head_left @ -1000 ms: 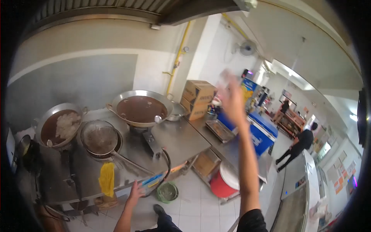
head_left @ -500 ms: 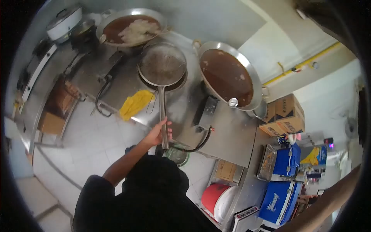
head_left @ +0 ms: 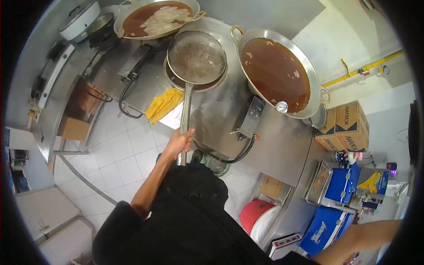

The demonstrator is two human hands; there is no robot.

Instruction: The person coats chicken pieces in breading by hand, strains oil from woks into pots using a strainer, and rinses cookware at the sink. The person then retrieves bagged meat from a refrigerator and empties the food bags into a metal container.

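Note:
My left hand (head_left: pixel 179 142) is closed around the long metal handle of a round mesh strainer (head_left: pixel 196 59). The strainer's bowl is over a round opening in the steel counter; whether it rests there I cannot tell. To its right stands a wide wok (head_left: pixel 276 73) of brown liquid with a few pale bits, a dial thermometer (head_left: pixel 281 107) at its rim. A second wok (head_left: pixel 154 20) at the upper left holds a pale, foamy mass in brown liquid. Only my right forearm (head_left: pixel 357 240) shows at the lower right; the hand is beyond the view.
A yellow cloth (head_left: pixel 163 106) lies at the counter's front edge, left of the handle. Black hoses (head_left: pixel 240 154) hang below the counter. To the right are cardboard boxes (head_left: pixel 351 123), a metal tray (head_left: pixel 319 183), blue coolers (head_left: pixel 322 229) and a scale (head_left: pixel 285 247).
The view has shifted, so the woks and strainer appear higher. My left hand keeps hold of the handle, its fingers more tightly wrapped. My right forearm has swung lower.

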